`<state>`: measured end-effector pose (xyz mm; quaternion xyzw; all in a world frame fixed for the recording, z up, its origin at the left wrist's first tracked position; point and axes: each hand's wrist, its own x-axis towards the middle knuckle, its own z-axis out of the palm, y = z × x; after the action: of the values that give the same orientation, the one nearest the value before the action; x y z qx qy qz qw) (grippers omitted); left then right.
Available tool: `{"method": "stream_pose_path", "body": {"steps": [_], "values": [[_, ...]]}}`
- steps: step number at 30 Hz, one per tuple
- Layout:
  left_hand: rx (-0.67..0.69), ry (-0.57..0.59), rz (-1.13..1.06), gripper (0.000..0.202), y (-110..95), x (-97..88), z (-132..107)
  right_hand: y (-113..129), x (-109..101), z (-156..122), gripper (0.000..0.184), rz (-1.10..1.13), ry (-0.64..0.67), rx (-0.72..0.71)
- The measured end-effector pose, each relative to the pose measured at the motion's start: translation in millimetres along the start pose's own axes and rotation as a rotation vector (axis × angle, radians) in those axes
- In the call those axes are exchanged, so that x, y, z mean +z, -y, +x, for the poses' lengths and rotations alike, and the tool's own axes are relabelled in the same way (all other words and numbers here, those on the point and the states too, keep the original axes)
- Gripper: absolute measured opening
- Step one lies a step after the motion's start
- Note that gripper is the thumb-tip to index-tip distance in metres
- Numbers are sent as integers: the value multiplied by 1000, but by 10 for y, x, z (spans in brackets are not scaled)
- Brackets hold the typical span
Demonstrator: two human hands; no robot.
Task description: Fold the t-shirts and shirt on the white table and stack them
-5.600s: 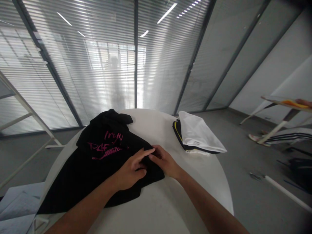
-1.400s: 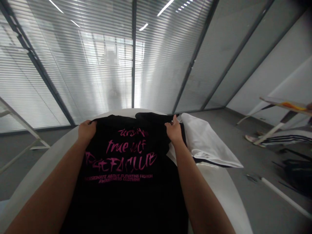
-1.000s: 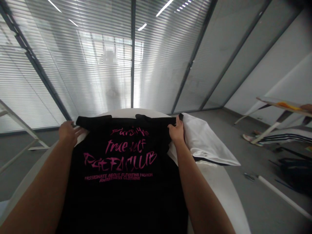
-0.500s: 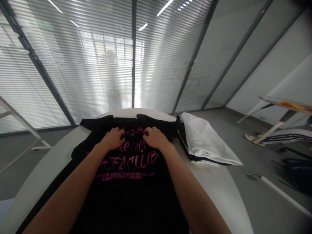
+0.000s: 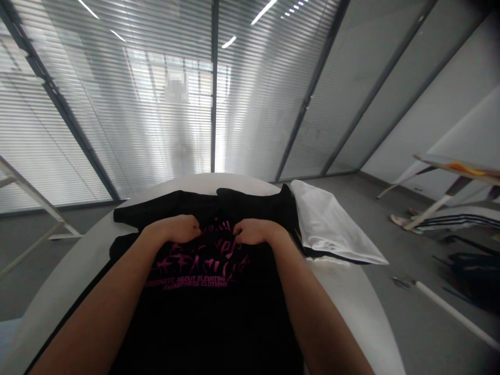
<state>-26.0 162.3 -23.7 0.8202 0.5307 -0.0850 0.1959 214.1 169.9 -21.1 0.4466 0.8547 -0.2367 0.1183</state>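
Observation:
A black T-shirt (image 5: 203,307) with pink lettering lies spread on the round white table (image 5: 347,297). My left hand (image 5: 175,229) is closed on a bunch of its fabric just above the print. My right hand (image 5: 253,232) grips the cloth the same way, a short gap to the right. The fabric between my fists is puckered and the top lines of the lettering are crumpled. The shirt's far edge and sleeves lie flat beyond my knuckles.
A folded white garment (image 5: 332,224) on a dark one with a yellow stripe sits at the table's right edge, touching the black shirt. Blinds cover the glass wall behind. A trestle table (image 5: 449,177) and a white pole (image 5: 453,312) on the floor are to the right.
Both hands went from gripping the shirt's far corners to its middle, lay flat on the print, and have now closed into fists, pulling the fabric towards me and crumpling the lettering.

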Motion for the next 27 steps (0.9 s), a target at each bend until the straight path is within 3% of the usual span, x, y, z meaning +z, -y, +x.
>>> {"method": "stream_pose_path", "body": {"steps": [2, 5, 8, 13, 16, 20, 23, 27], "values": [[-62, -220, -19, 33, 56, 11, 60, -30, 1, 20, 26, 42, -122, -12], [-141, -529, 12, 35, 160, 151, 211, -33, 83, 125, 29, 80, -462, 44], [-181, -599, -14, 54, 287, 382, 379, -36, 254, 297, 29, 139, -639, 105], [-353, -480, -105, 67, 686, 628, 560, -205, 467, 495, 53, 325, -653, 253], [-399, -480, -98, 67, 1036, 642, 567, -397, 458, 480, 62, 364, -645, 313], [-480, -485, -60, 67, 1398, 585, 467, -580, 392, 414, 69, 322, -532, 423], [-565, -495, -46, 65, 1386, 510, 378, -548, 376, 408, 68, 235, -462, 449], [-617, -591, 8, 58, 1036, 481, 374, -372, 432, 446, 66, 138, -413, 450]]}}
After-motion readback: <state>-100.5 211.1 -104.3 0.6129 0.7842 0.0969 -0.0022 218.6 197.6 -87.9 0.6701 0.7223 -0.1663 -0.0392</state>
